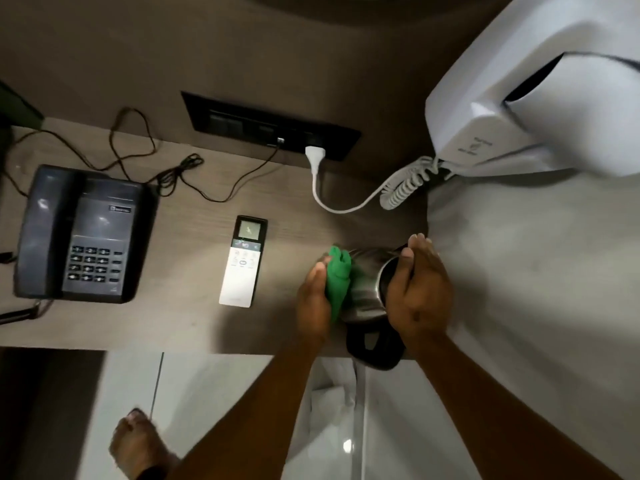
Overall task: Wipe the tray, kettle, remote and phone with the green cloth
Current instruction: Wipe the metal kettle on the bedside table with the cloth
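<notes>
A steel kettle (367, 289) with a black handle (374, 344) lies tilted between my hands at the desk's front right. My right hand (415, 292) grips its top rim. My left hand (313, 299) presses the bunched green cloth (337, 275) against the kettle's left side. A white remote (242, 263) with a small screen lies flat to the left of the kettle. Further left sits a dark grey desk phone (79, 233) with its handset on the cradle. No tray is in view.
A wall-mounted white hair dryer (533, 98) hangs at the upper right, its coiled cord (405, 183) and white plug (315, 154) reaching a black socket panel (270, 126). Thin black cables (145, 161) trail behind the phone. My bare foot (138, 445) stands on the floor below the desk edge.
</notes>
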